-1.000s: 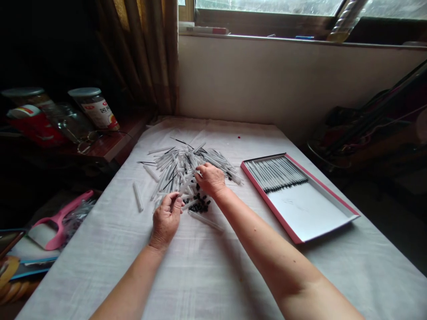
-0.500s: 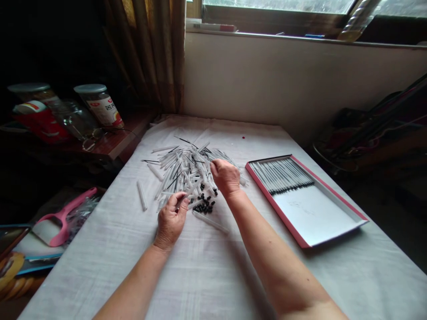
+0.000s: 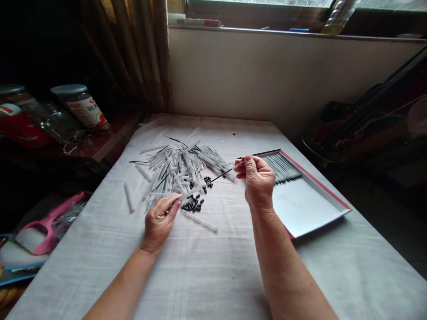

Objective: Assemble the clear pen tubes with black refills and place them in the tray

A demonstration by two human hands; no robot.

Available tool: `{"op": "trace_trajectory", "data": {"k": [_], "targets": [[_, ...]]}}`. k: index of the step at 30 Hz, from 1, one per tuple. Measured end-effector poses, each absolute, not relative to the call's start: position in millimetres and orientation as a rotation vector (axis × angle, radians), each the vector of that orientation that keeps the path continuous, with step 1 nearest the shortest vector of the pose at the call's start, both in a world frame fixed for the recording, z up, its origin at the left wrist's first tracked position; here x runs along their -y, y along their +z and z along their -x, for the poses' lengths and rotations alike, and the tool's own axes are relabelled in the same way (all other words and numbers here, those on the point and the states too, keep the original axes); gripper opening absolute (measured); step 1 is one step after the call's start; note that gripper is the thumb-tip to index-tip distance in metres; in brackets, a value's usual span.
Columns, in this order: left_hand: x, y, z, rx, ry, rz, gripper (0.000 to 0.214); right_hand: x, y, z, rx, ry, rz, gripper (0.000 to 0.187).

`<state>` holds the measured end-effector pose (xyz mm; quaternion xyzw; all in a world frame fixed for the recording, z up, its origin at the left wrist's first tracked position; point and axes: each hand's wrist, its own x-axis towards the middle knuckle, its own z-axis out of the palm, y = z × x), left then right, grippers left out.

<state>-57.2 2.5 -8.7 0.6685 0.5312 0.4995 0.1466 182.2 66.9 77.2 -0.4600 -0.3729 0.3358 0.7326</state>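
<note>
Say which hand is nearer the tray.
Right. The right hand shows in front of the left edge of the tray; the left hand is farther left, near the caps.

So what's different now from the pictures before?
The right hand moved right, away from the heap of translucent white plastic tubes, and now visibly holds a thin, straight black-and-pale stick. The left hand still holds its translucent white tube; the heap and the pink-edged, white shallow box stayed put.

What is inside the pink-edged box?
A row of pale tubes with black ends lies at the far end of the box; nearer, its white floor shows with faint marks. The right hand and forearm cover part of the left side; anything there is unseen.
</note>
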Motion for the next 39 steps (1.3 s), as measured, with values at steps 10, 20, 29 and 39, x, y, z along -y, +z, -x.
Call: {"op": "trace_trajectory", "data": {"k": [10, 20, 29, 39], "targets": [[0.6, -2.7, 53.7, -1.561, 1.377, -1.862, 0.025, -61.1, 61.8, -157.5, 0.966, 0.868, 1.045, 0.034], [3.1, -2.9, 52.7, -1.556, 1.271, -1.756, 0.035, -55.1, 38.2, -132.9, 1.450, 1.152, 1.125, 0.040], [4.2, 0.1, 51.2, -1.557, 1.187, -1.717, 0.036, -49.0, 37.4, -136.9, 2.105, 0.622, 1.184, 0.048], [4.7, 2.1, 47.3, -1.555, 1.113, -1.666, 0.037, -74.6, 9.9, -186.9, 1.779, 0.435, 1.676, 0.021]]}}
